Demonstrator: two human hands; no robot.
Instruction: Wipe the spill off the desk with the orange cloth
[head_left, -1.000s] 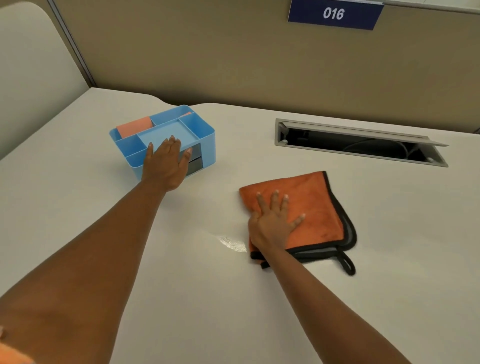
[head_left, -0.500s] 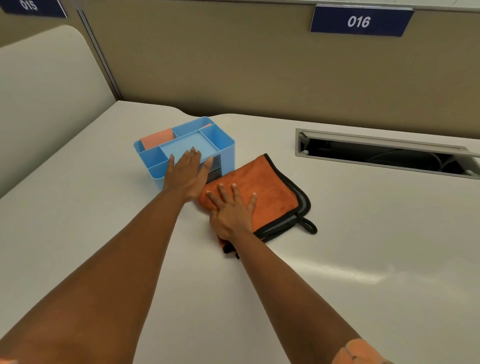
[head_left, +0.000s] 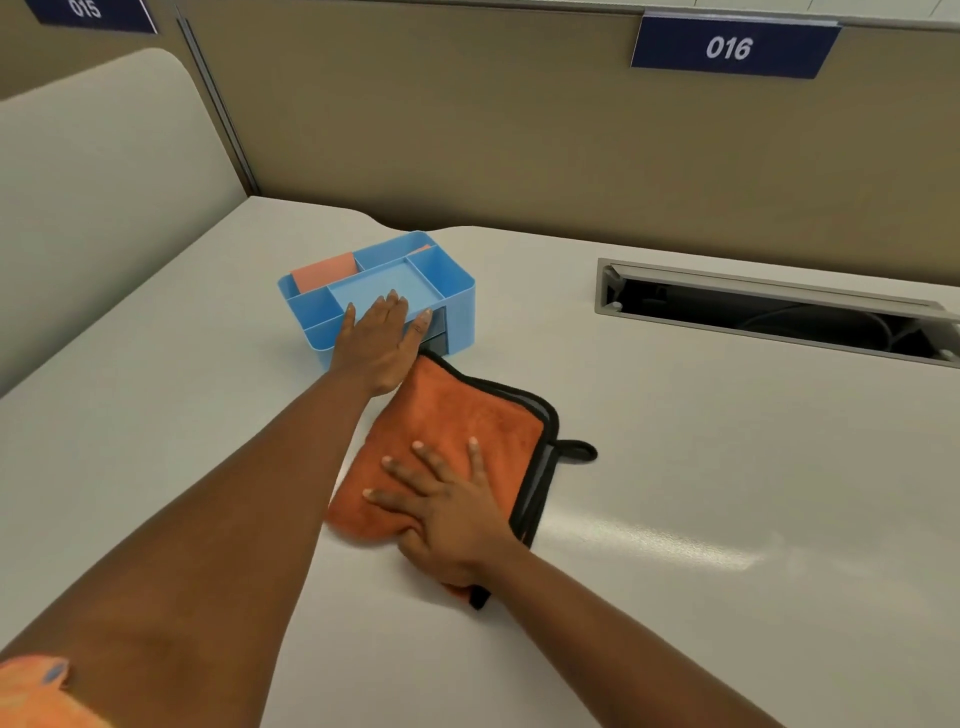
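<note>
The orange cloth (head_left: 467, 415), edged in black with a hanging loop, lies folded on the white desk (head_left: 753, 467) just in front of the blue organizer (head_left: 460, 296). My right hand (head_left: 452, 514) presses flat on the cloth's near part, fingers spread, its heel bunching the near edge. My left hand (head_left: 382, 343) lies flat on the organizer's front rim, next to the cloth's far corner. No wet patch shows beside the cloth. A glossy streak (head_left: 675, 540) runs across the desk to its right.
An open cable slot (head_left: 753, 317) with a raised lid is set into the desk at the back right. A tan partition with a sign reading 016 (head_left: 727, 47) stands behind the desk. An orange pad (head_left: 322, 270) sits in the organizer's back compartment.
My right hand slid the cloth left, over the wet patch, up to the organizer, then drew back toward me. My left hand stayed on the organizer.
</note>
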